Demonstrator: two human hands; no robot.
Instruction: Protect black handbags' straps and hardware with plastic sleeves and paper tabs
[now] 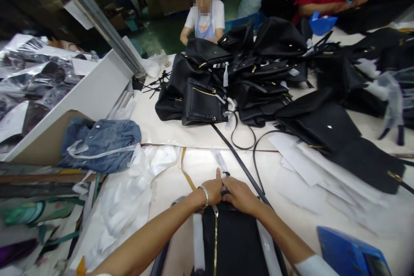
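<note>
A black bag (237,237) with a gold zipper lies in front of me at the near edge of the table. My left hand (211,190), with a silver bracelet at the wrist, is closed at the bag's top end, one finger pointing up. Right beside it, my right hand (239,195) bends its fingers over the same top edge. The two hands touch; what lies under the fingertips is hidden. Just beyond them is a strip of clear plastic wrap (220,160). White wrapping (198,243) covers a strap along the bag's left side.
Black bags (207,101) are heaped across the table. White sheets (300,168) lie to the right, above a blue box (352,252). Folded denim (100,144) and white wrapping material (126,198) are at left. Two people (204,21) are across the table.
</note>
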